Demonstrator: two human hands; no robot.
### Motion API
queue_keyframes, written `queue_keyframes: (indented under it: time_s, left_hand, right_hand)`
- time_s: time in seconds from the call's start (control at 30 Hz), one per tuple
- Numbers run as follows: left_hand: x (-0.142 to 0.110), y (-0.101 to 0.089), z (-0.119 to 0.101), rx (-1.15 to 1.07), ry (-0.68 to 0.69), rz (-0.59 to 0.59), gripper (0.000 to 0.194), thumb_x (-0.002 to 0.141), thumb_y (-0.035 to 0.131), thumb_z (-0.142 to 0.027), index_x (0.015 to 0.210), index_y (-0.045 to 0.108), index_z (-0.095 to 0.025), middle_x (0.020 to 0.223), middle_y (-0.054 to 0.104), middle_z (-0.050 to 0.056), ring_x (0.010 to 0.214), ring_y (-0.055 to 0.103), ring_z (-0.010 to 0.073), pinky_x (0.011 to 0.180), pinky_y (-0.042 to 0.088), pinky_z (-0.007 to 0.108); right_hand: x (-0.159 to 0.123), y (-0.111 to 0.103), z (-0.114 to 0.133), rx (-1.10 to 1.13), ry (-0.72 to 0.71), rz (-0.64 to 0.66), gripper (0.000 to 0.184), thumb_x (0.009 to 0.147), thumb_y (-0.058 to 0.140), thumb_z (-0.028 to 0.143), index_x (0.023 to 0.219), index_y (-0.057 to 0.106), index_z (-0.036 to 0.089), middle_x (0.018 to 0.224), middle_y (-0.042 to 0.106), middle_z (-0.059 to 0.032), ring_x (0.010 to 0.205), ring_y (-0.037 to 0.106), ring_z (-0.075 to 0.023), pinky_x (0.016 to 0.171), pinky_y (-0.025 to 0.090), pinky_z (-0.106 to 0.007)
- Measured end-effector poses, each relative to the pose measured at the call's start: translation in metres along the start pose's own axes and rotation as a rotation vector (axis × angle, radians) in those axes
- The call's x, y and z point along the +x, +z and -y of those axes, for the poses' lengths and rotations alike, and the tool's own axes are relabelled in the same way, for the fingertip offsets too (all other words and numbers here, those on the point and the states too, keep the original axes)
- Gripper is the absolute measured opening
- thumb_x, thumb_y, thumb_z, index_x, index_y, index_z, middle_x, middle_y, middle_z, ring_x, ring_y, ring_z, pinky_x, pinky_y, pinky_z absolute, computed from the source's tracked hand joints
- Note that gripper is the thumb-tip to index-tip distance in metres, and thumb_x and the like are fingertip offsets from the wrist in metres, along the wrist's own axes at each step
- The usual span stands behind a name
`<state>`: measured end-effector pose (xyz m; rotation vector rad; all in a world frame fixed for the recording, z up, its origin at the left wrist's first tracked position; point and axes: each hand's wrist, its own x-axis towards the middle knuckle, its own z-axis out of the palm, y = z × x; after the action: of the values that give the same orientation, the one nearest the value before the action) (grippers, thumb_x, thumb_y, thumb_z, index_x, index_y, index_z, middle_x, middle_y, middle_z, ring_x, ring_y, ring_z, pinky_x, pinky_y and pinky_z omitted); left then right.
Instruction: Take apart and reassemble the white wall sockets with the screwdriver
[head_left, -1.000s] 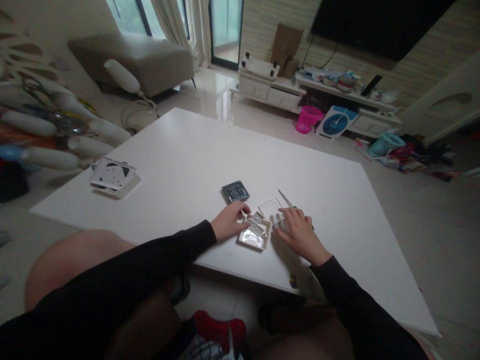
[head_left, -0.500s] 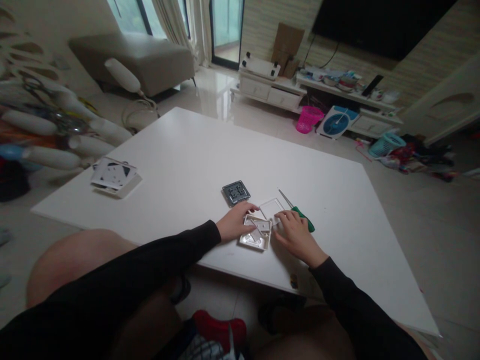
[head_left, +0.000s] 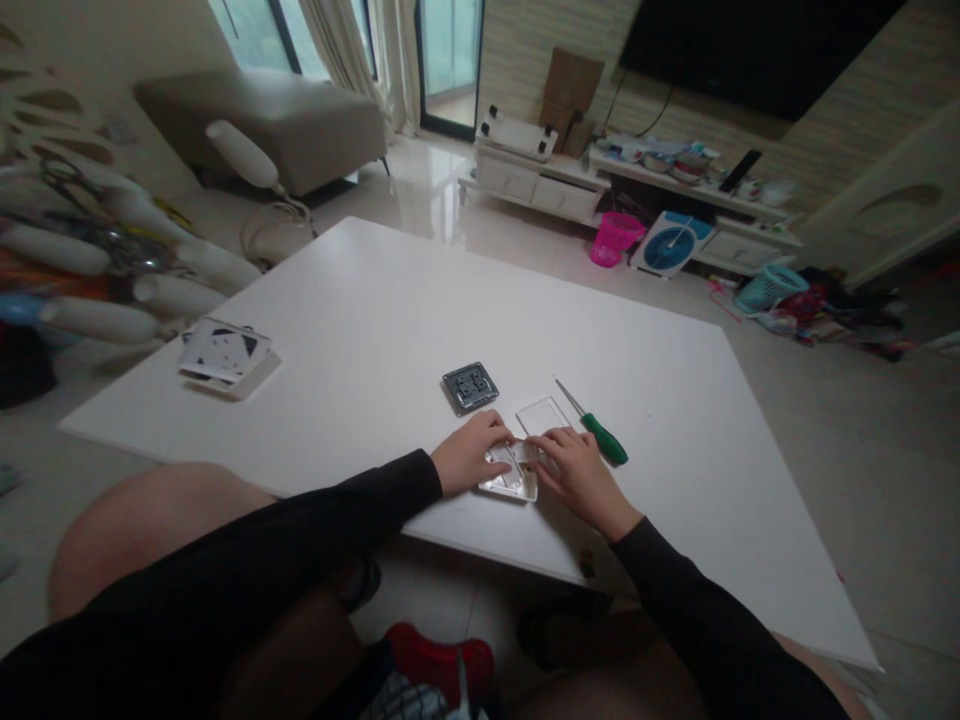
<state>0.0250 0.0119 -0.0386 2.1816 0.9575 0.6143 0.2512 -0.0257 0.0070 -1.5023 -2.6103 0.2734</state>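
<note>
A shallow white plastic box [head_left: 516, 491], like a wall-socket mounting box, lies near the table's front edge. My left hand [head_left: 471, 453] grips its left and far side, thumb reaching over the inside. At the far right corner of the box, my right hand [head_left: 579, 476] has its fingers closed on a small white plastic piece [head_left: 529, 453]; the fingertips partly hide it. Just beyond sits a thin white frame [head_left: 543, 413], partly behind the right hand. A dark grey socket panel [head_left: 470, 386] rests farther left, and a green-handled screwdriver [head_left: 604, 438] lies to the right.
On the left of the white table [head_left: 390, 310] stands an open white carton [head_left: 229, 360]. A small dark item [head_left: 586, 562] is at the front edge. Beyond the table are a pink basket [head_left: 615, 238], a blue fan [head_left: 669, 245] and a low cabinet [head_left: 555, 190].
My right hand has moved left from the thin frame to the box's far right corner and closed its fingers there. My left hand stays at the box.
</note>
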Motion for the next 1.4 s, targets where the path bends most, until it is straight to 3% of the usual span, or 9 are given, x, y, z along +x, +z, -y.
queue_keyframes:
  time_s: [0.2,0.47,0.6,0.73,0.87,1.17,1.4]
  left_hand:
    - [-0.002,-0.005,-0.007,0.159,0.037,0.048,0.021,0.088,0.074,-0.025,0.108,0.074,-0.019,0.112,0.061,0.009,0.104,0.061,0.0252,0.093,0.049,0.037]
    - [-0.001,-0.002,0.000,0.035,0.102,-0.059,0.016,0.086,0.078,-0.030,0.086,0.069,-0.017,0.113,0.063,0.010,0.106,0.059,0.0255,0.093,0.048,0.038]
    - [0.003,-0.024,-0.003,-0.076,0.115,-0.153,0.016,0.092,0.072,-0.030,0.083,0.067,-0.018,0.103,0.064,0.008,0.101,0.060,0.0222,0.091,0.047,0.035]
    - [0.006,-0.054,0.004,-0.056,-0.122,-0.252,0.020,0.091,0.072,-0.035,0.083,0.068,-0.017,0.082,0.066,0.002,0.076,0.058,0.0171,0.073,0.044,0.029]
    - [0.005,-0.068,0.021,0.077,-0.300,-0.190,0.017,0.086,0.075,-0.032,0.079,0.070,-0.017,0.072,0.066,0.001,0.067,0.055,0.0163,0.066,0.037,0.028]
    - [0.000,-0.058,0.022,0.256,-0.337,-0.060,0.004,0.085,0.068,-0.024,0.085,0.070,-0.020,0.081,0.071,0.004,0.072,0.061,0.0196,0.066,0.036,0.029]
    - [-0.002,-0.056,0.022,0.432,-0.376,-0.011,0.010,0.089,0.064,-0.031,0.088,0.069,-0.022,0.085,0.073,0.005,0.081,0.065,0.0248,0.066,0.035,0.032]
  right_hand:
    - [-0.001,0.003,-0.004,0.027,-0.015,-0.027,0.017,0.097,0.064,0.026,0.114,0.066,0.022,0.110,0.072,-0.0084,0.106,0.061,-0.0274,0.085,0.035,-0.039]
    - [0.000,0.001,-0.007,0.010,-0.082,-0.066,0.019,0.100,0.061,0.022,0.119,0.064,0.023,0.111,0.074,-0.0076,0.105,0.063,-0.0267,0.086,0.035,-0.041]
    - [0.000,-0.004,-0.013,0.036,-0.108,-0.210,0.020,0.102,0.057,0.023,0.120,0.062,0.021,0.115,0.072,-0.0090,0.105,0.064,-0.0257,0.086,0.037,-0.039]
    - [0.001,-0.006,-0.028,0.035,-0.030,-0.351,0.017,0.101,0.058,0.028,0.114,0.063,0.019,0.112,0.072,-0.0103,0.102,0.063,-0.0266,0.084,0.040,-0.037]
    - [0.005,-0.003,-0.041,-0.030,0.080,-0.309,0.013,0.100,0.060,0.032,0.101,0.066,0.020,0.101,0.073,-0.0089,0.095,0.063,-0.0275,0.079,0.040,-0.037]
    - [0.009,0.002,-0.042,-0.114,0.193,-0.144,0.015,0.096,0.064,0.034,0.089,0.067,0.021,0.093,0.075,-0.0067,0.095,0.063,-0.0269,0.077,0.035,-0.036]
    - [0.008,0.004,-0.039,-0.115,0.231,-0.045,0.013,0.093,0.065,0.033,0.088,0.067,0.021,0.089,0.073,-0.0077,0.090,0.062,-0.0265,0.075,0.035,-0.035]
